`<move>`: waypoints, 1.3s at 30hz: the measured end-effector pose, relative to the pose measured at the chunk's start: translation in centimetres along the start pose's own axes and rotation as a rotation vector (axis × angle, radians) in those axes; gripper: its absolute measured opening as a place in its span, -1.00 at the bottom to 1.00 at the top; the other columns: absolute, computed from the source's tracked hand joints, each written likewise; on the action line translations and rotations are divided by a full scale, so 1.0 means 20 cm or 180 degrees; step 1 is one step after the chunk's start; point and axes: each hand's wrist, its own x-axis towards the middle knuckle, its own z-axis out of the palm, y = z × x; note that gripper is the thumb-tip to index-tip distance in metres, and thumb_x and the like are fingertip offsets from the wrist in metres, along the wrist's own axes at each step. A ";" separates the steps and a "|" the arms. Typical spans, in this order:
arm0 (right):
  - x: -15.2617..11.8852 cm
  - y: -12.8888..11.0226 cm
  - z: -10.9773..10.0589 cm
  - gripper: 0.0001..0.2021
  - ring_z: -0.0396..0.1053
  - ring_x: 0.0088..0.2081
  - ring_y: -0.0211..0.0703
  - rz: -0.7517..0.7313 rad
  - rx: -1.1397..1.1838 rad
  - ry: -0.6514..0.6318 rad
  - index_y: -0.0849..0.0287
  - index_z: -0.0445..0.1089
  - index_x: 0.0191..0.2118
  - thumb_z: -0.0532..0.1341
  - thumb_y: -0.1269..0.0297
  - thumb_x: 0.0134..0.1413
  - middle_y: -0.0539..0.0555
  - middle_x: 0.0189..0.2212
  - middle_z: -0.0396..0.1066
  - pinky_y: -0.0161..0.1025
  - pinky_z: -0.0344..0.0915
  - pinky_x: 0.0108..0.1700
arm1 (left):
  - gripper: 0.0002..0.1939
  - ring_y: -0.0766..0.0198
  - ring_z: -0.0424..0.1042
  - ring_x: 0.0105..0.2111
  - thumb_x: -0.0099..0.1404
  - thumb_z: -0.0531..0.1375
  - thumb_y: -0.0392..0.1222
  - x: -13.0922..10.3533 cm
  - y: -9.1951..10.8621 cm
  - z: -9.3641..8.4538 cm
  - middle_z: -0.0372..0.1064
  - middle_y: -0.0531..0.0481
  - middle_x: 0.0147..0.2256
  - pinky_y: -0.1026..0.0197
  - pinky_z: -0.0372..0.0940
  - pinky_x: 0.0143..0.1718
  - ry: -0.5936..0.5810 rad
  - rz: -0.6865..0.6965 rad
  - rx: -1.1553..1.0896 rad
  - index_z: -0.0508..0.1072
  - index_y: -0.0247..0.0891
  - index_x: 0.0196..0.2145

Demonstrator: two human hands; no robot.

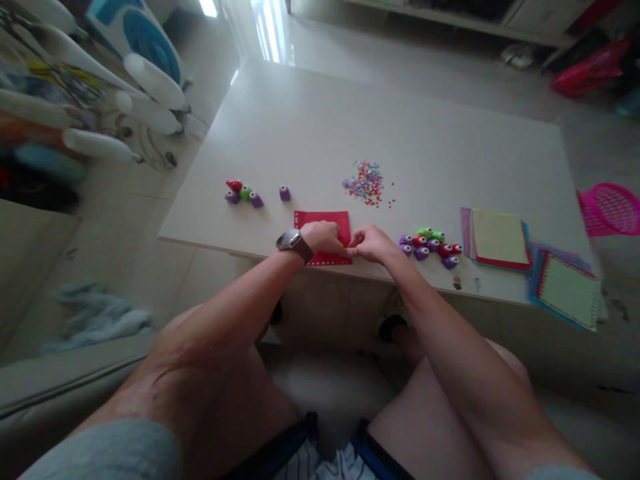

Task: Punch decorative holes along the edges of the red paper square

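A red sheet [320, 217] with small punched shapes along its edges lies near the table's front edge. My left hand [323, 237], below a wristwatch, rests on the sheet with its fingers bent toward the right edge. My right hand [369, 243] is at that right edge, its fingers pinched together and meeting the left fingertips. Whatever is between the fingers is too small to make out. Beyond the hands lies a heap of tiny colourful pieces [367, 181]. Several purple, green and red punches [421, 253] stand right of my right hand.
More small punches [245, 193] stand on the left of the white table [425, 140], with one purple punch [285, 193] apart. Stacked coloured sheets [500, 237] and a patterned pile [567, 290] lie at the right. A pink basket [610, 209] is beyond the table's right edge.
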 end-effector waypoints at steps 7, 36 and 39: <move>-0.01 0.02 -0.01 -0.91 0.51 -0.30 -0.21 -0.0249 -0.0023 -0.0058 0.24 0.62 -0.27 0.46 0.40 0.06 0.10 -0.30 0.65 -0.35 0.32 -0.28 | -0.43 0.10 0.56 -0.23 0.18 0.35 0.35 0.05 -0.02 -0.02 0.64 -0.14 -0.20 0.19 0.30 -0.27 -0.0224 0.0107 0.0188 0.68 -0.20 -0.13; -0.19 0.12 -0.19 -0.58 0.36 0.20 0.20 -0.0404 -0.1591 0.0857 0.13 0.58 -0.02 0.17 0.62 0.09 0.24 0.03 0.60 0.04 0.23 0.16 | -0.57 0.00 0.59 -0.06 0.19 0.43 0.08 0.03 -0.08 0.06 0.63 -0.18 -0.03 0.15 0.37 -0.21 0.0234 0.0265 0.0342 0.63 -0.18 -0.06; -0.19 0.06 -0.16 -0.55 0.43 0.16 0.06 -0.0579 -0.0931 0.0429 0.12 0.51 0.00 0.16 0.64 0.03 0.12 0.00 0.64 -0.06 0.23 0.15 | -0.58 0.00 0.60 -0.07 0.19 0.43 0.09 0.04 -0.08 0.07 0.63 -0.16 -0.05 0.16 0.36 -0.23 0.0241 0.0267 0.0359 0.63 -0.17 -0.07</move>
